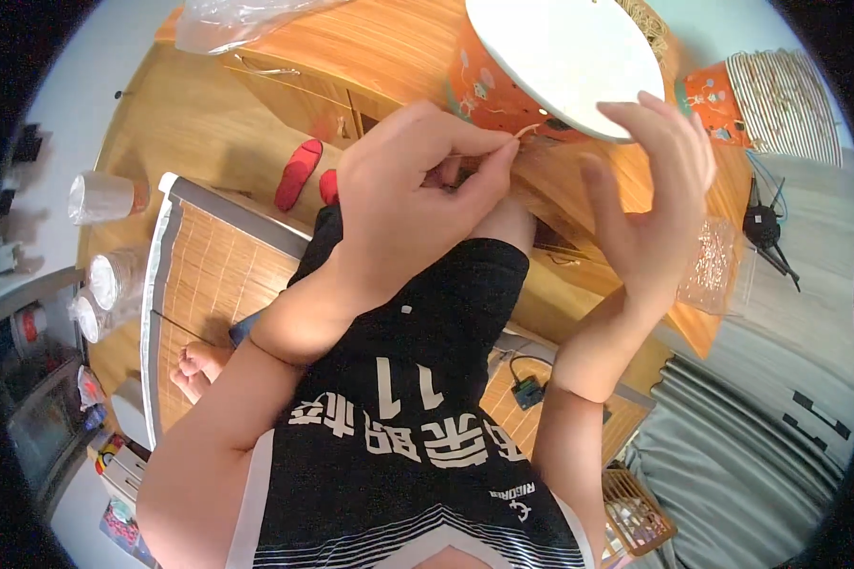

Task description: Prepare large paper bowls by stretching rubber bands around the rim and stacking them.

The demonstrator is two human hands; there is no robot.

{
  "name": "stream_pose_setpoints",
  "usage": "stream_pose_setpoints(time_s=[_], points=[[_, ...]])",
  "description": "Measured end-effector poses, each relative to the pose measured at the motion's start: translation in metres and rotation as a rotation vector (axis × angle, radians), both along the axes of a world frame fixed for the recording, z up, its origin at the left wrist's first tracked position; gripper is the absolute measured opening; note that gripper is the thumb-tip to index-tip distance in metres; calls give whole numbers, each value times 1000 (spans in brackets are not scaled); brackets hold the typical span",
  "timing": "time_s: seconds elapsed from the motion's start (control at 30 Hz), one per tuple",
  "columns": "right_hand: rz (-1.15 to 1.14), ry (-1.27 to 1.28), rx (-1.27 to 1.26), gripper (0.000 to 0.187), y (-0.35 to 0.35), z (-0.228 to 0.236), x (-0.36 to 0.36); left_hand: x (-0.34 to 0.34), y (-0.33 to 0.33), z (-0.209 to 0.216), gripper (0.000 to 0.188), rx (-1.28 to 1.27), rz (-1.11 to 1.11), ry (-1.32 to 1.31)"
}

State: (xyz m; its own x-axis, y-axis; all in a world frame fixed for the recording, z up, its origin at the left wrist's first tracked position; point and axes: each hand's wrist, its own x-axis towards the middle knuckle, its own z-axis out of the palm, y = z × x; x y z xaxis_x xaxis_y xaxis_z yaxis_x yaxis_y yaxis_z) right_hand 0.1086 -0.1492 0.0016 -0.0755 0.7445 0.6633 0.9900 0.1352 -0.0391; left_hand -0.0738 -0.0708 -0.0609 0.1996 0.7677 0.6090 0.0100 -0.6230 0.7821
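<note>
Pale thin strand point(530, 130) pinched between thumb and index finger of my left hand point(408, 180), just beside orange patterned tub point(489, 90). My right hand point(659, 180) near tub, thumb and fingers spread, grasping nothing I can see. Tub on wooden table point(342, 45); clear plastic pack point(710, 261) toward table's right end; red slippers point(299, 175) lower, left.

1. At 1 o'clock, a printed tub point(491, 87) showed a smooth, glossy wall beneath a smooth white top.
2. Near 12, a wooden tabletop point(370, 45) displayed streaked grain.
3. At 11, a clear plastic bag point(223, 24) gleamed, crinkled.
4. At 9, a slatted mat point(223, 251) resembled polished bamboo.
5. At 6, a black cloth jersey point(337, 484) looked matt.
6. At 4, cloth curtains point(731, 450) fell in faintly lustrous folds.
</note>
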Motion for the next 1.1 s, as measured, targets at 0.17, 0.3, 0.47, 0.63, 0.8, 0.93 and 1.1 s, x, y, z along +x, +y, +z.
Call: stream_pose_setpoints(time_s=[0.17,0.3,0.47,0.63,0.8,0.93,1.1], points=[[44,36,-72,26,7,-14,-5,3,0,-1,10,-63,35,17],[45,39,-41,18,7,-11,-9,7,1,-2,10,-82,43,15],[59,55,-39,15,10,-11,-12,6,1,-3,10,-91,56,12],[71,60,-27,14,10,-11,-12,2,2,-1,11,-86,73,69],[79,40,-6,14,12,-11,-15,2,4,0,11,-85,72,45],[92,50,-14,14,13,-12,-19,-2,4,3,11,-96,91,74],[144,63,-35,11,15,-8,-19,1,6,5,10,-110,73,38]])
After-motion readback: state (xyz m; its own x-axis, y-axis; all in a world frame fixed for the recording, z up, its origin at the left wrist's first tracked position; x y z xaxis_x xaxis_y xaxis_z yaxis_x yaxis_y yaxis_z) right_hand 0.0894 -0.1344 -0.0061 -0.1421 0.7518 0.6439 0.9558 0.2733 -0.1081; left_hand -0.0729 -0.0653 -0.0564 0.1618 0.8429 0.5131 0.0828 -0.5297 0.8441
